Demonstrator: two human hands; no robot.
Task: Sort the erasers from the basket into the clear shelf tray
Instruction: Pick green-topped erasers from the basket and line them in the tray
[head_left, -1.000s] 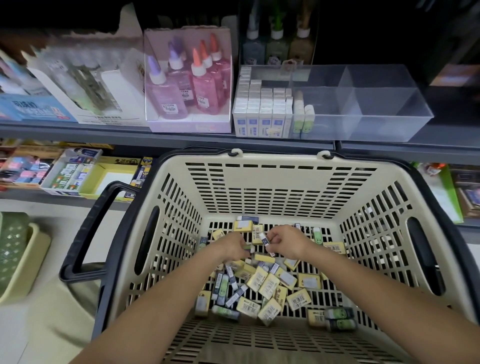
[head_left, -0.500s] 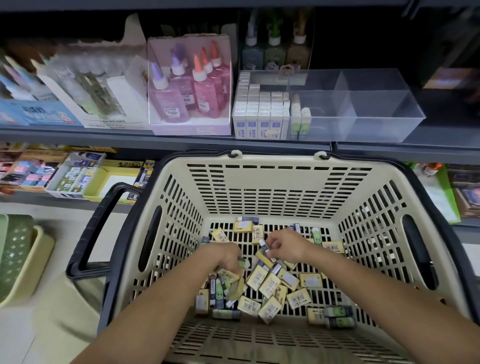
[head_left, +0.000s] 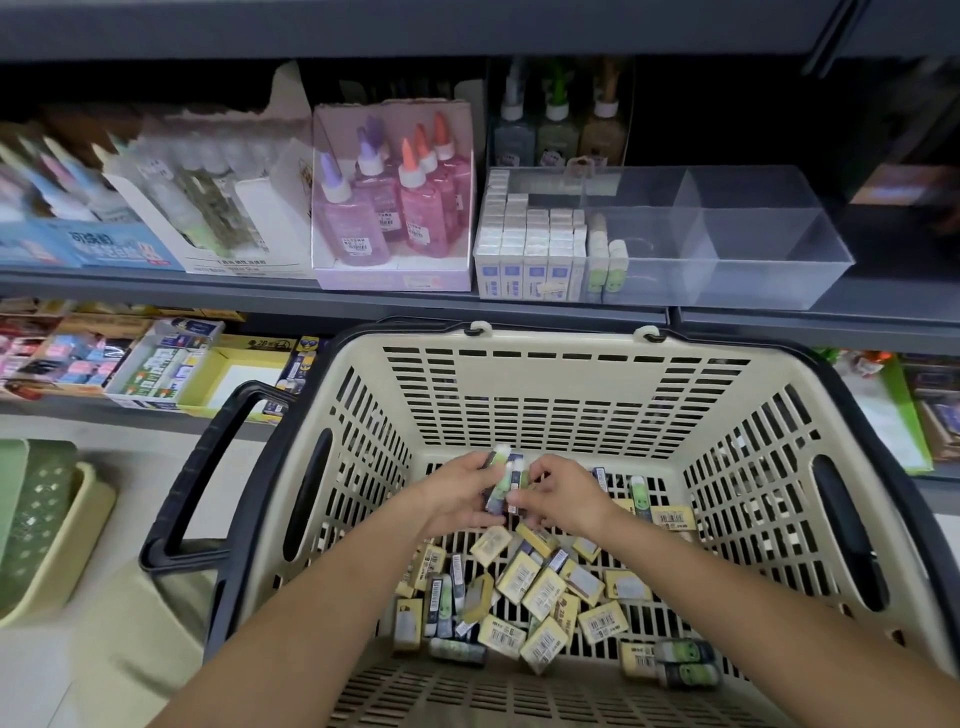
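Dark metal shelves (head_left: 363, 299) of a stationery shop fill the background, and on the upper one stands the clear shelf tray (head_left: 727, 249), at the right side of a pink box of glue bottles (head_left: 395, 208). The tray has dividers. Its left compartment is packed with white boxed erasers (head_left: 530, 244) standing upright in tight rows, and just beside them, touching the divider, stand a few pale green erasers (head_left: 608, 260) with a small face printed on them. The compartments to the right show only bare plastic.

Below the shelf is a beige basket (head_left: 566, 384) with slotted walls and a black handle (head_left: 208, 467) folded down on its left side. Both hands are inside it, raised above the floor near the far wall. The left hand (head_left: 457, 493) is curled around a small bundle of held erasers (head_left: 501, 483), long narrow ones in green and dark sleeves with white ends, pointing up toward the far wall. The right hand (head_left: 566, 496) pinches the same bundle from the other side with fingertips and thumb.

On the basket floor lie the loose erasers (head_left: 540, 592) in a disordered heap: many flat yellow packets with barcode labels, some dark narrow ones near the left, and two green rounded ones at the near right corner.
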